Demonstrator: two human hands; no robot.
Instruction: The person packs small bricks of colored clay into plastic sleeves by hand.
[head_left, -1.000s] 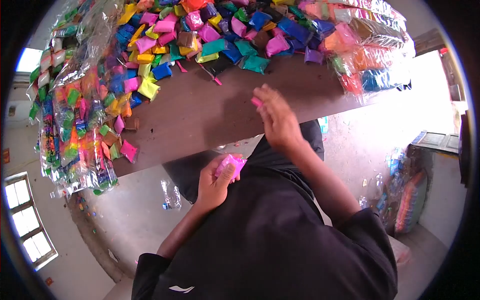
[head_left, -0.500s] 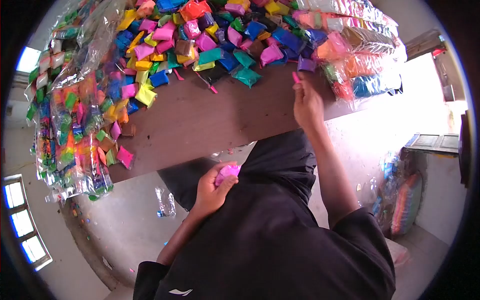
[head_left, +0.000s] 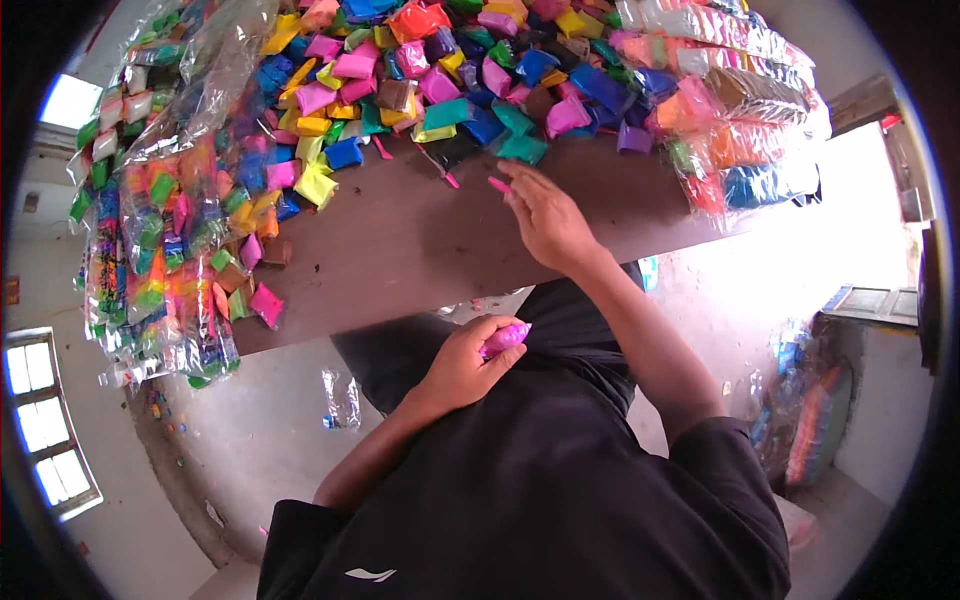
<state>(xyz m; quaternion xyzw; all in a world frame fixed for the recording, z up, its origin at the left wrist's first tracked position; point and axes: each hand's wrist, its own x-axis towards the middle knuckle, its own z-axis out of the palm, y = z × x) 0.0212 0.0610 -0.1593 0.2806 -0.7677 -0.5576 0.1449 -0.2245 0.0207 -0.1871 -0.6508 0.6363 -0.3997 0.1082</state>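
Note:
My left hand is closed around a shiny pink-purple packet, held low in front of my black shirt, just off the table's near edge. Above the brown table, my right hand has a small pink stick pinched by the thumb, its tip poking out to the left. The other fingers reach forward, close to a teal packet at the front of the pile. A second pink stick lies on the tabletop a little to the left of my right hand.
A heap of small colourful packets covers the table's far side. Clear bags of packets stand at the left and right. On the floor lies a crumpled clear wrapper. More plastic packaging sits at right.
My right hand has swung left across the table with the pink stick, away from the right-hand bags. My left hand has shifted slightly right, still gripping the pink-purple packet. The view has shifted slightly.

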